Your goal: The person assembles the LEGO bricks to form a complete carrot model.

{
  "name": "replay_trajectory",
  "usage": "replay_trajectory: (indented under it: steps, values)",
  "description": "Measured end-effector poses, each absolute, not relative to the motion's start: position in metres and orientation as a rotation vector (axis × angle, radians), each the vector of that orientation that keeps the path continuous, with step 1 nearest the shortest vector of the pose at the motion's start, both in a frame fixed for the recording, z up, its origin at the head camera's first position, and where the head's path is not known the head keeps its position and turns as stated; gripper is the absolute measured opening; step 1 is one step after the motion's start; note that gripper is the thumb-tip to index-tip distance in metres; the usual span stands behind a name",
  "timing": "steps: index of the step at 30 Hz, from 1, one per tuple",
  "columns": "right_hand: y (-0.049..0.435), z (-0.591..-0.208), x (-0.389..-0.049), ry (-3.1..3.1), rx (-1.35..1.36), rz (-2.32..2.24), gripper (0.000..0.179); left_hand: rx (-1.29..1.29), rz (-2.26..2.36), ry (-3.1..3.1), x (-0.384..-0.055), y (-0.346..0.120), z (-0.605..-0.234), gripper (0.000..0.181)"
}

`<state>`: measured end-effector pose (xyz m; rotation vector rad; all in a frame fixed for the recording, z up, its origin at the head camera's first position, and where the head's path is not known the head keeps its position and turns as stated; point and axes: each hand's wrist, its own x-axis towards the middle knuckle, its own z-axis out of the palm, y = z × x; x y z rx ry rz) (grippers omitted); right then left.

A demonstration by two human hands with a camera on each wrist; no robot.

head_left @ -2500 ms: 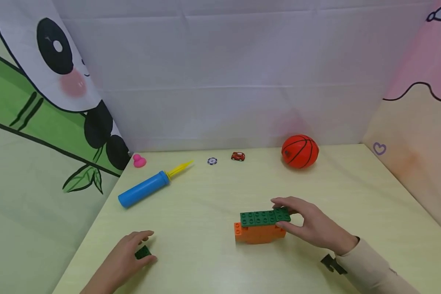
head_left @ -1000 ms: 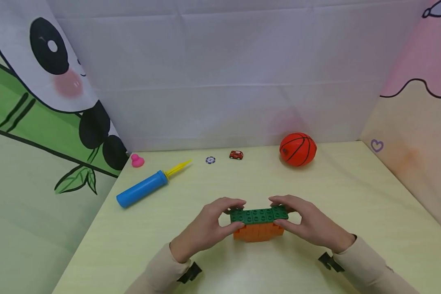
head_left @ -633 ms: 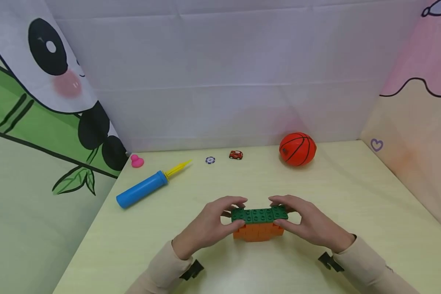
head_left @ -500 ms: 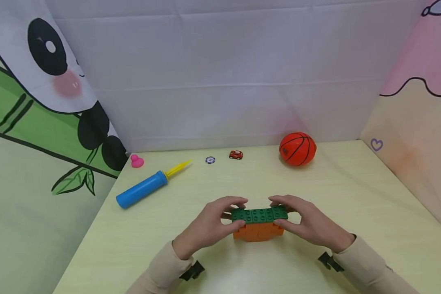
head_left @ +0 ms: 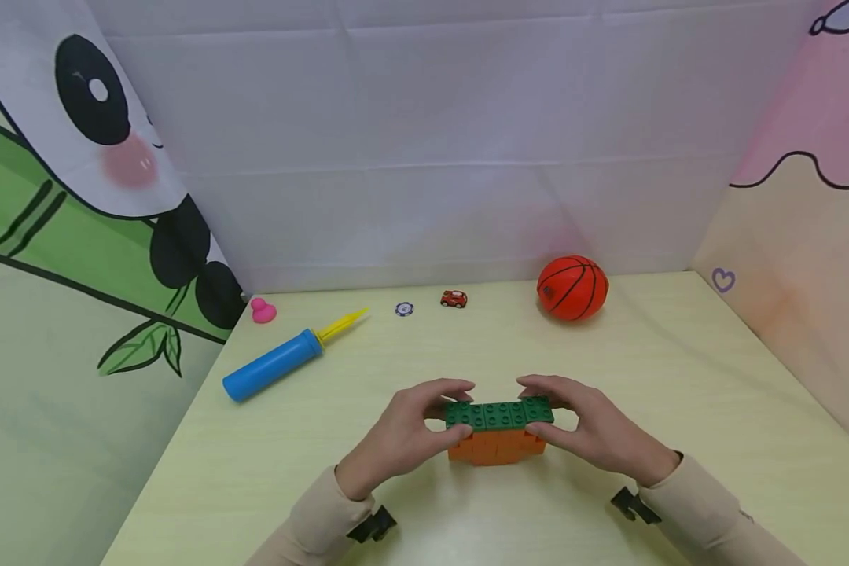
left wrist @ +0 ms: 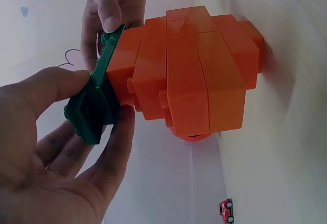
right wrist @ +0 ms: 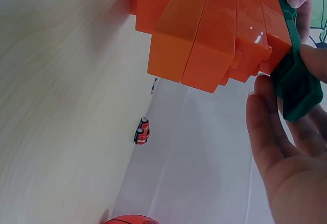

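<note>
An orange block build [head_left: 497, 448] of stacked toy bricks stands on the table, with a row of green building bricks [head_left: 498, 415] across its top. At the row's left end my left hand [head_left: 403, 436] pinches a green brick [left wrist: 89, 106] between thumb and fingers; in the left wrist view its hollow underside overhangs the orange bricks [left wrist: 189, 66]. My right hand [head_left: 597, 428] pinches the right-end green brick [right wrist: 299, 89], which also juts past the orange part in the right wrist view. Some fingertips are hidden behind the bricks.
A blue pump [head_left: 276, 365] with a yellow nozzle lies at the left. Along the table's back sit a pink object [head_left: 263, 311], a small chip-like disc [head_left: 404, 309], a red toy car [head_left: 453, 299] and a small basketball [head_left: 572, 288]. Printed cloth walls surround the table [head_left: 707, 377].
My left hand has come from the lower left with a green brick to the row's left end, where the green now reaches further left. My right hand has stayed at the right end.
</note>
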<state>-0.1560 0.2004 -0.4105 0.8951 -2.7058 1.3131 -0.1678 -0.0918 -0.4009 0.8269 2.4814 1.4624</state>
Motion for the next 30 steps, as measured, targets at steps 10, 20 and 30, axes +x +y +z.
replay_trajectory:
  steps: [10,20,30]
  values:
    - [0.207,-0.416,-0.152,-2.844,0.796,1.187,0.075,0.722,1.253,2.450,-0.168,-0.103,-0.408,0.082]
    - [0.211,-0.420,-0.160,-3.063,0.836,1.195,0.021,0.687,1.119,2.479,-0.176,-0.109,-0.422,0.073]
    - [0.213,-0.429,-0.173,-3.088,0.705,1.368,0.049,0.583,1.252,2.441,-0.193,-0.108,-0.430,0.069]
